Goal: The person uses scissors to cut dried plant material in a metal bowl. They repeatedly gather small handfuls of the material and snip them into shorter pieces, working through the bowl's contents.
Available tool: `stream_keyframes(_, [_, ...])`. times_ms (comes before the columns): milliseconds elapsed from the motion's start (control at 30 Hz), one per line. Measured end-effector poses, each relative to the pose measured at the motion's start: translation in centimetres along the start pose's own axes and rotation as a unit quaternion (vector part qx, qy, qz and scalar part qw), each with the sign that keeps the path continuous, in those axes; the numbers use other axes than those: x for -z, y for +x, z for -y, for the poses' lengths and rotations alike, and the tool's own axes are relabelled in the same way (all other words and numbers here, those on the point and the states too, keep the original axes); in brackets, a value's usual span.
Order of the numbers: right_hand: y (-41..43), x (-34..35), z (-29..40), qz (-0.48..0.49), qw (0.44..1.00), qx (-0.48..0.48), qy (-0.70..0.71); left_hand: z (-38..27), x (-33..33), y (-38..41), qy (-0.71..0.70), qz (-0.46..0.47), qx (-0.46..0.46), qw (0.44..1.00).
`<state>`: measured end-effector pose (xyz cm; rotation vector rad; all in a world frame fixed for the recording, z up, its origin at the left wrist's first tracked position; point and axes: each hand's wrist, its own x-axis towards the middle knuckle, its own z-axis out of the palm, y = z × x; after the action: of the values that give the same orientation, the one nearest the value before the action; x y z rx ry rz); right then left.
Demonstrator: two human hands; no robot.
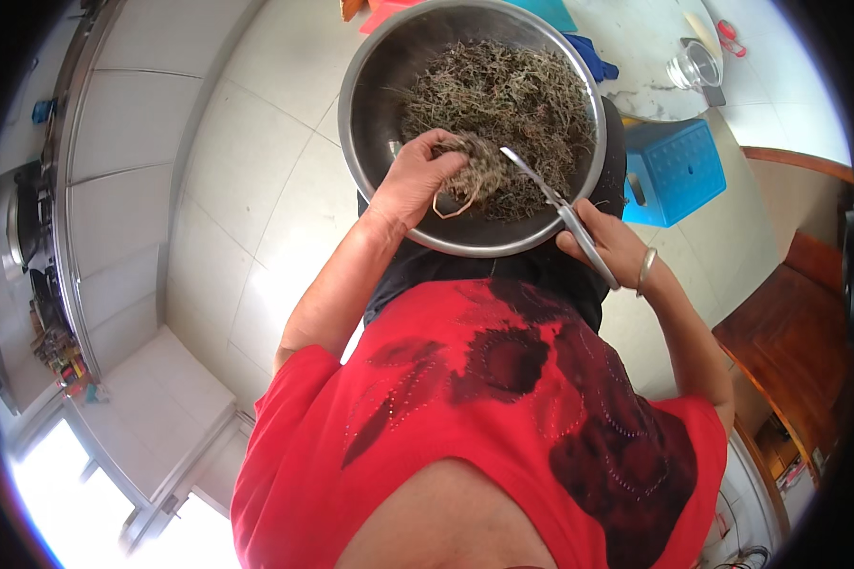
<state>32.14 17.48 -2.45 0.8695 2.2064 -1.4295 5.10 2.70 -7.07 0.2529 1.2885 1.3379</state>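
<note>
A wide stainless steel basin [374, 171] rests on my lap, holding a heap of dried herb stems [502, 89]. Over its near part, my left hand [427, 167] grips a small bunch of dried herbs [478, 167]; a pale stem loops out below the fingers. My right hand [608, 238] holds scissors [566, 210] by their grey handles at the basin's right rim. Their blades point up and left, with the tip beside the bunch. Whether the blades are fully closed is hard to tell.
A blue plastic stool [679, 171] stands right of the basin. Beyond it, a round marble-look table [640, 92] bears a glass jar [694, 65]. A brown wooden chair [790, 334] is at my right, white cabinets [124, 135] at my left.
</note>
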Motion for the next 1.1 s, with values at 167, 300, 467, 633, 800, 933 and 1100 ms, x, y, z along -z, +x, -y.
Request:
stream_keyframes(167, [-1.2, -0.1, 2.4, -0.007, 0.999, -0.014, -0.031, -0.9, -0.3, -0.4, -0.134, -0.018, -0.019, 0.991])
stream_keyframes(300, [-0.7, -0.7, 3.0, -0.021, 0.998, -0.001, -0.058, -0.3, -0.2, -0.1, -0.199, -0.006, -0.07, 0.978])
stream_keyframes(467, [0.4, -0.7, 3.9, -0.039, 0.999, -0.011, -0.029, 0.5, -0.1, 0.0, -0.158, 0.028, -0.103, 0.982])
stream_keyframes(633, [1.1, -0.7, 5.3, -0.067, 0.993, -0.026, -0.093, -0.8, -1.3, -1.2, -0.044, 0.026, -0.059, 0.997])
stream_keyframes(800, [1.2, -0.5, 4.9, -0.095, 0.99, -0.01, -0.104, -0.7, -1.1, -1.0, 0.035, 0.048, -0.041, 0.997])
stream_keyframes(933, [1.1, -0.4, 4.5, -0.096, 0.99, -0.017, -0.101, -0.8, -0.8, -0.6, -0.086, 0.062, -0.011, 0.994])
stream_keyframes(1100, [0.3, -0.1, 4.0, -0.076, 0.995, -0.026, -0.058, -0.6, -0.2, 0.2, -0.153, 0.029, -0.009, 0.988])
